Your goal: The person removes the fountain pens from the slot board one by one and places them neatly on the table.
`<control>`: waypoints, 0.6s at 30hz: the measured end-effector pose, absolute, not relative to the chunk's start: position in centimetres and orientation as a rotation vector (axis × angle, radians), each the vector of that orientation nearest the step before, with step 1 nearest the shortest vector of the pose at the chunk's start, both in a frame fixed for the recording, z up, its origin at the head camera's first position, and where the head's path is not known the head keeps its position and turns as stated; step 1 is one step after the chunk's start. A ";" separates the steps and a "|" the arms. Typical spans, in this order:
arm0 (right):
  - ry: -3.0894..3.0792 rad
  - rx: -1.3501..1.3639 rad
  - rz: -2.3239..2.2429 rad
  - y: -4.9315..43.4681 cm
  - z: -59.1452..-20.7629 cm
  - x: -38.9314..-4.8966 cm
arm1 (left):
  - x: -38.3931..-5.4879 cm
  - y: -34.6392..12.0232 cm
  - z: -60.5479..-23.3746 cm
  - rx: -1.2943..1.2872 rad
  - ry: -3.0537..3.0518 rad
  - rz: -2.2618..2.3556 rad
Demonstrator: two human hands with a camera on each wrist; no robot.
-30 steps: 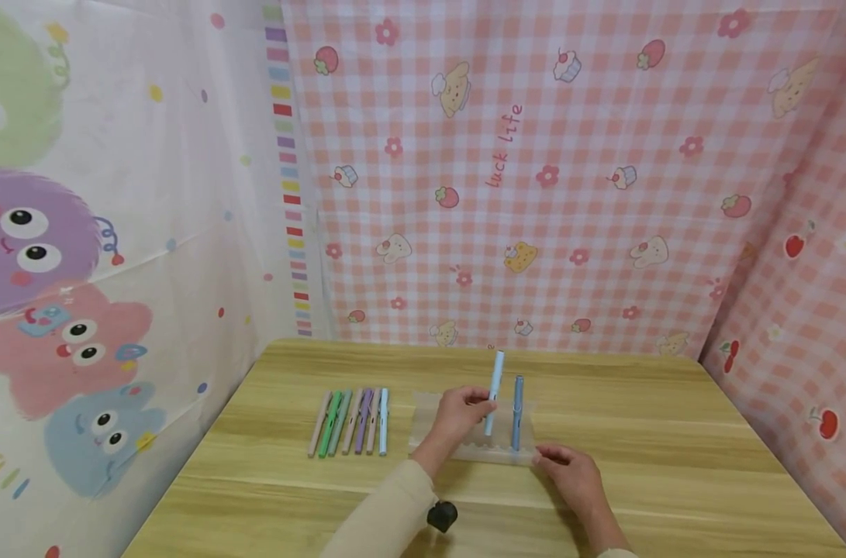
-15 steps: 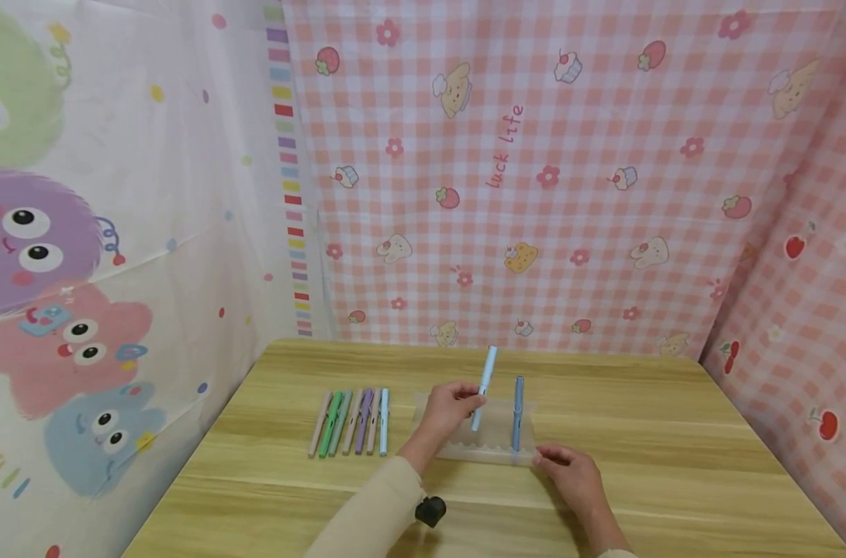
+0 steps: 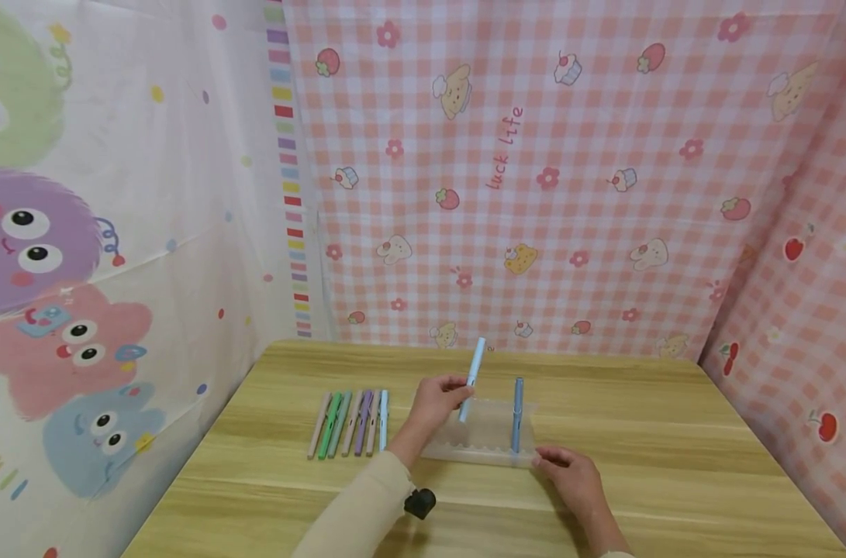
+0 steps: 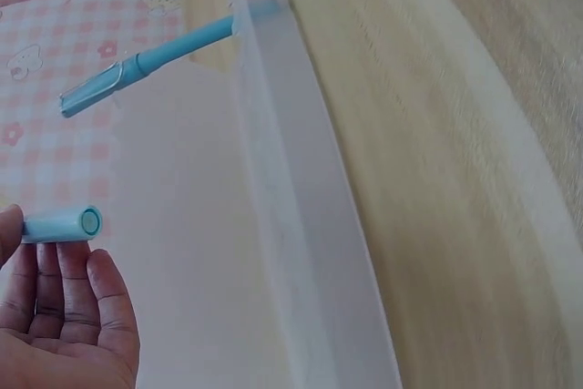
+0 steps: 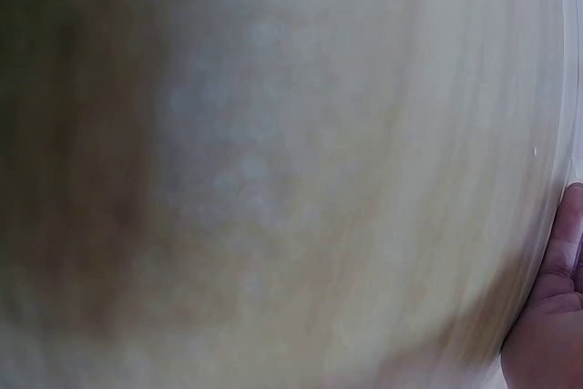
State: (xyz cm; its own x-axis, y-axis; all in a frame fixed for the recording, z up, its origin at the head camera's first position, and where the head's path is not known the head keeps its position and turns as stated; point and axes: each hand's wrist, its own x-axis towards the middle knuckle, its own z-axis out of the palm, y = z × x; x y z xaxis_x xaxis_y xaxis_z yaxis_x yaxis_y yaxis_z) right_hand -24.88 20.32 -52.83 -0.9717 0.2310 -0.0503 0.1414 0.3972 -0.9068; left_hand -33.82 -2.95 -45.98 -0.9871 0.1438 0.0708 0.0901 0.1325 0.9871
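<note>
My left hand (image 3: 438, 404) pinches a light blue pen (image 3: 476, 362), held tilted above a translucent pen rack (image 3: 488, 428). In the left wrist view, the held pen's round end (image 4: 89, 221) faces the camera, clear of the rack's notched ledge. A darker blue pen (image 3: 518, 411) with a clip stands in the rack near its right end. The fingers of my right hand (image 3: 574, 478) pinch the rack's right front corner. Only part of the right hand (image 5: 551, 325) shows in the right wrist view, at the edge.
Left of the rack, several pens lie side by side: a green pen (image 3: 329, 425), a purple pen (image 3: 364, 422), another light blue pen (image 3: 384, 418), and grey and brownish ones. Wooden tabletop (image 3: 660, 434) extends to the right. Patterned cloth (image 3: 534, 217) hangs behind the table.
The left hand has moved left and slightly up, carrying the light blue pen away from the standing pen. The right hand stays at the rack's corner.
</note>
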 end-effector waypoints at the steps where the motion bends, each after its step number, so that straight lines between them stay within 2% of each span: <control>1: -2.556 -0.344 1.646 20.3 -52.8 -24.9 | -33.9 -3.1 -45.9 0.244 2.340 2.028; 18: -2.548 -0.354 1.666 20.3 -52.7 -24.9 | -34.5 -5.2 -44.9 0.151 2.317 2.058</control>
State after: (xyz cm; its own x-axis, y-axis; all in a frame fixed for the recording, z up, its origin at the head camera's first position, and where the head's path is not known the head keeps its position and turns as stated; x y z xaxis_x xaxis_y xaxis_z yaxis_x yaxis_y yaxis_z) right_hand -24.87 20.29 -52.73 -0.9704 0.2334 -0.0618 0.1502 0.3829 -0.9115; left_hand -34.51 -5.25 -44.92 -0.9945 0.0988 0.0354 0.0468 0.1157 0.9922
